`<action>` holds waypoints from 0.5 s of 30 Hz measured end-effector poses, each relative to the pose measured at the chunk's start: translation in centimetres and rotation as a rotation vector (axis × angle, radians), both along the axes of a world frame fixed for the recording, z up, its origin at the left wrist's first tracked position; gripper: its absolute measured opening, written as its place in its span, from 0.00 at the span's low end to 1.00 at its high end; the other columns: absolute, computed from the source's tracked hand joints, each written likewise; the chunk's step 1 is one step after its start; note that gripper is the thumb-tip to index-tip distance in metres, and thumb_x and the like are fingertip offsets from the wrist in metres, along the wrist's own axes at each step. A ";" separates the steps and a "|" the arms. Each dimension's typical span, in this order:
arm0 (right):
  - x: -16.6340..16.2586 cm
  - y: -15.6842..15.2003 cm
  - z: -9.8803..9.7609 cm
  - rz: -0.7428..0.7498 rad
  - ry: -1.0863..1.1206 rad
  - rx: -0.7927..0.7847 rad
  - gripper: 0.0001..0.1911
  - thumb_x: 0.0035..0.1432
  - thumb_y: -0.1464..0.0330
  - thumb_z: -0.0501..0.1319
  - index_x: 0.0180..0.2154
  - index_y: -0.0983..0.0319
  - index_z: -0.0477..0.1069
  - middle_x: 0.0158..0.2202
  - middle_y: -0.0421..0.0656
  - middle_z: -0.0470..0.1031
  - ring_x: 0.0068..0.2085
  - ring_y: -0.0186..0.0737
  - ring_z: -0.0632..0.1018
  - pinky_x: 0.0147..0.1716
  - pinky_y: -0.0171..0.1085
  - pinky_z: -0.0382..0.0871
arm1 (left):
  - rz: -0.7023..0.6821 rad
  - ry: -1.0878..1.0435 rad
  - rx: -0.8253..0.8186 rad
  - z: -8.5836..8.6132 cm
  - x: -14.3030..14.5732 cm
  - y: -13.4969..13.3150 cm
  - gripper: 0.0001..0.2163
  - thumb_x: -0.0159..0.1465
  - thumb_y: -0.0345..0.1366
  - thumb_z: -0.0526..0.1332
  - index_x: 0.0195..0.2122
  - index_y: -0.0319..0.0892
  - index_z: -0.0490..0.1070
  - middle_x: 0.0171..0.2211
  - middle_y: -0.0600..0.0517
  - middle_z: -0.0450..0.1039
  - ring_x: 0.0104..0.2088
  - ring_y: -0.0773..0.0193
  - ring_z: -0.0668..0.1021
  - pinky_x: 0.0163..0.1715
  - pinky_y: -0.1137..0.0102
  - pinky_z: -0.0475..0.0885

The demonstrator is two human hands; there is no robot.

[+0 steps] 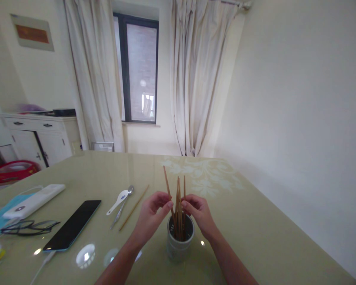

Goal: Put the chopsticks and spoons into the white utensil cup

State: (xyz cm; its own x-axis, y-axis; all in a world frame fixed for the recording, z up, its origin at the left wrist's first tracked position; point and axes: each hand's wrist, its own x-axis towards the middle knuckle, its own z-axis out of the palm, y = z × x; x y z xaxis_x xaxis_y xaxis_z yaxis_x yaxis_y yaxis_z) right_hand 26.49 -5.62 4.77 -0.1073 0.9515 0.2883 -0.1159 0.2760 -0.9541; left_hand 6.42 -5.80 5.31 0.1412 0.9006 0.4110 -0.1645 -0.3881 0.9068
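Note:
A grey cylindrical holder (pixel 180 249) stands upright at the front middle of the table, with several wooden chopsticks (pixel 178 198) leaning inside it. My left hand (pixel 154 213), on its left side, pinches one chopstick (pixel 167 182) whose lower end is in the holder. On the right, my right hand (pixel 198 211) has its fingers closed on another upright chopstick (pixel 184 188), also standing in the holder. Left of my left hand, a single chopstick (pixel 134 208) lies on the table. Beside it are a white ceramic spoon (pixel 118 201) and a metal spoon (pixel 121 208).
Further left on the glossy table (pixel 240 237) lie a black phone (pixel 74 225) with a cable, folded glasses (pixel 31 227), a white power strip or similar device (pixel 35 201) and a blue mask-like sheet (pixel 6 213). A wall (pixel 299 138) runs along the right side.

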 end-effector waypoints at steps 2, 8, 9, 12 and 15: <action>-0.1 -0.1 0.1 0.034 0.008 -0.007 0.18 0.56 0.53 0.76 0.33 0.62 0.83 0.25 0.38 0.76 0.27 0.35 0.71 0.28 0.34 0.63 | -0.031 0.071 0.002 -0.6 0.2 0.0 0.13 0.65 0.46 0.72 0.38 0.41 0.77 0.35 0.51 0.79 0.36 0.63 0.79 0.39 0.69 0.76; -0.5 -0.4 0.4 0.145 -0.042 -0.010 0.18 0.59 0.52 0.74 0.37 0.62 0.84 0.33 0.42 0.80 0.37 0.43 0.78 0.40 0.38 0.71 | -0.074 0.165 -0.017 -1.2 0.7 -0.1 0.14 0.66 0.47 0.70 0.41 0.40 0.76 0.36 0.50 0.78 0.35 0.63 0.78 0.38 0.69 0.75; -0.5 -0.4 0.4 0.138 -0.049 -0.024 0.19 0.57 0.53 0.75 0.37 0.62 0.84 0.33 0.42 0.81 0.37 0.43 0.78 0.40 0.39 0.72 | -0.072 0.168 -0.018 -1.1 0.8 -0.1 0.15 0.66 0.48 0.70 0.41 0.40 0.76 0.35 0.51 0.78 0.35 0.64 0.77 0.37 0.69 0.75; -0.7 -0.2 0.0 0.077 -0.064 -0.043 0.19 0.54 0.53 0.77 0.35 0.63 0.83 0.30 0.40 0.79 0.33 0.41 0.77 0.35 0.37 0.70 | -0.062 0.170 -0.023 -1.0 0.9 -0.2 0.16 0.66 0.49 0.70 0.39 0.40 0.75 0.33 0.52 0.76 0.33 0.65 0.77 0.36 0.70 0.74; -0.7 -0.1 -0.2 0.044 -0.083 -0.007 0.20 0.55 0.52 0.76 0.32 0.63 0.82 0.27 0.39 0.76 0.30 0.39 0.74 0.32 0.36 0.68 | -0.059 0.162 -0.027 -1.0 1.0 -0.2 0.15 0.66 0.49 0.69 0.38 0.41 0.73 0.32 0.53 0.75 0.32 0.66 0.76 0.34 0.71 0.73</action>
